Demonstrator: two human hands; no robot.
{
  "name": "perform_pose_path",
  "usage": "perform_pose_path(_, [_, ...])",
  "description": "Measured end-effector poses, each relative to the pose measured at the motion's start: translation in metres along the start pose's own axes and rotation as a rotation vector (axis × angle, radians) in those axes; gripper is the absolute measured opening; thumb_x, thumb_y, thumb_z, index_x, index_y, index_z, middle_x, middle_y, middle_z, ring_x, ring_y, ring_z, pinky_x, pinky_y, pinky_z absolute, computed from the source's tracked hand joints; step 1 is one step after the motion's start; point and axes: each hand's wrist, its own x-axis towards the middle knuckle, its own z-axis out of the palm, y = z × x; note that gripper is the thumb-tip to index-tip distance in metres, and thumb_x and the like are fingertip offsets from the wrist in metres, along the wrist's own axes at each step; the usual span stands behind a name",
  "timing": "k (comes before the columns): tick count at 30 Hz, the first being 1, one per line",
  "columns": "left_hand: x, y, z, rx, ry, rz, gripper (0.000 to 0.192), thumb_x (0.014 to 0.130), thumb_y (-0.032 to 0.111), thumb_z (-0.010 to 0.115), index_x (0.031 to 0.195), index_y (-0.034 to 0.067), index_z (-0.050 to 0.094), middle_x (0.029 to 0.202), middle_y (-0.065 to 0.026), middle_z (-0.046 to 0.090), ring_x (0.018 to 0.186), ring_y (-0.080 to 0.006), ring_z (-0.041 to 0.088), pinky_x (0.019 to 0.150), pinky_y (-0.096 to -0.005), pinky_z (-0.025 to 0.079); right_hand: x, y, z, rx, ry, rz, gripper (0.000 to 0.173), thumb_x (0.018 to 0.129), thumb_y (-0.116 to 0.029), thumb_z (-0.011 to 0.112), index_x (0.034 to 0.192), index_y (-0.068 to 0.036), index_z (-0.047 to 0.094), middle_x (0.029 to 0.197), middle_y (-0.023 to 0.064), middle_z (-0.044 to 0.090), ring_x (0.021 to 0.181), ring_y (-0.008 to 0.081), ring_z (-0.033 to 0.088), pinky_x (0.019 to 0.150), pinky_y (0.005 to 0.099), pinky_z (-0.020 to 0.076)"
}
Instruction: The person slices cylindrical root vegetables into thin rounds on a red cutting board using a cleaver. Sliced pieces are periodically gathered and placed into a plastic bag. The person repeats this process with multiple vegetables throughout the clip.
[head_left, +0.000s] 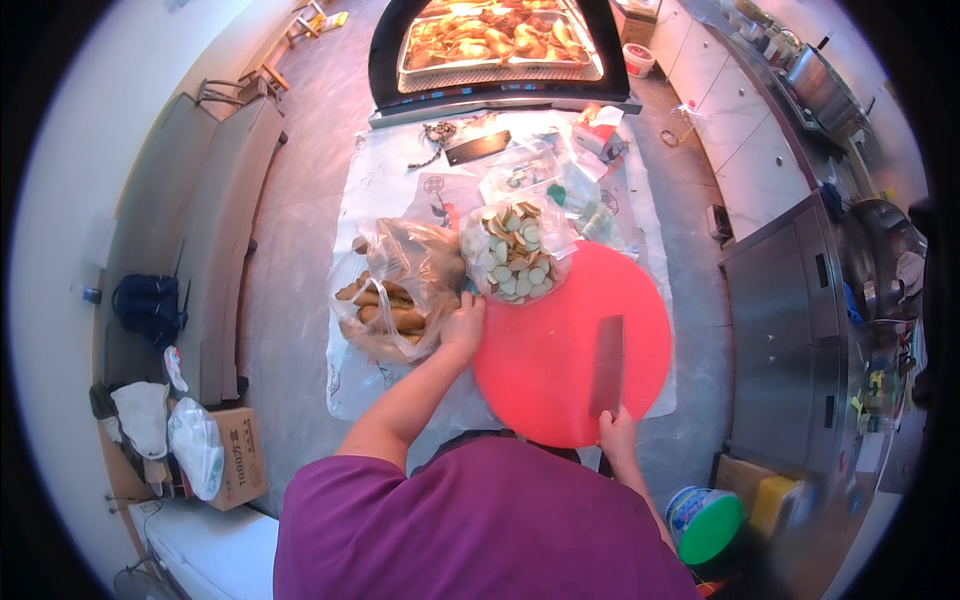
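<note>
My right hand (617, 433) grips the handle of a cleaver (607, 365), whose broad blade lies over the right part of a round red cutting board (547, 360). My left hand (463, 326) is at the board's left edge, against a clear plastic bag (411, 259). Its fingertips point away from me, and what they hold is hard to make out. Long brown food pieces (394, 316) fill the bag's open mouth. Beyond the board's upper left edge, another clear bag (559, 225) holds many round pale slices (517, 255) with brown rims.
A pale cover (349, 217) lies over the table. Toward its far side are a dark phone-like slab (478, 148), a clear plastic container (521, 176) and a red-and-white box (596, 129). A lit display case (502, 97) with trays of cooked meat stands beyond. Steel cabinets (780, 337) flank the right.
</note>
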Motion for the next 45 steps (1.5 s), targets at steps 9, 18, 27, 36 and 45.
perform_pose_path(9, [0.001,0.004,-0.006,-0.036,0.08,-0.024,0.018,0.085,0.007,0.055,0.102,0.009,0.053,0.103,-0.0144,0.052,0.072,-0.0344,0.067,0.061,-0.0458,0.055,0.027,0.053,-0.015,-0.15,0.149,-0.022,0.03,0.084,-0.01,0.052,0.112,0.001,0.057,0.076,0.0128,0.064,0.063,0.0211,0.064,0.059,0.0345,0.0503])
perform_pose_path(18, [0.035,0.058,-0.047,-0.621,0.422,0.134,0.031,0.077,0.003,0.061,0.107,0.012,0.054,0.114,-0.0134,0.051,0.09,-0.0342,0.06,0.074,-0.0443,0.05,0.057,0.004,-0.008,-0.322,0.2,-0.183,0.039,0.082,-0.008,0.054,0.119,0.003,0.054,0.105,0.0225,0.058,0.099,0.0372,0.058,0.09,0.0435,0.0448])
perform_pose_path(27, [0.048,0.057,-0.068,-0.086,0.612,-0.226,0.061,0.074,0.017,0.072,0.127,0.006,0.044,0.121,-0.0164,0.051,0.105,-0.0321,0.057,0.084,-0.0447,0.049,0.109,-0.145,0.019,-0.382,0.084,-0.572,0.067,0.079,-0.013,0.067,0.139,-0.001,0.038,0.125,0.0246,0.044,0.118,0.0403,0.044,0.101,0.0462,0.0376])
perform_pose_path(36, [0.076,0.048,-0.04,-0.831,0.353,-0.489,0.024,0.085,0.022,0.061,0.102,0.005,0.061,0.094,-0.0218,0.067,0.091,-0.0381,0.065,0.079,-0.0474,0.05,0.283,-0.175,0.084,0.006,-0.134,-0.458,0.029,0.079,-0.019,0.064,0.1,0.001,0.063,0.082,0.0124,0.062,0.08,0.0264,0.062,0.074,0.0364,0.0504])
perform_pose_path(45, [0.096,0.025,-0.141,-1.615,0.558,-0.498,0.013,0.091,0.01,0.056,0.099,0.003,0.064,0.074,0.0019,0.057,0.064,-0.0066,0.048,0.057,-0.0231,0.04,0.233,-0.301,0.027,0.623,-0.339,-0.321,0.012,0.083,-0.006,0.051,0.092,-0.003,0.058,0.069,0.001,0.055,0.06,0.0087,0.048,0.053,0.0232,0.036])
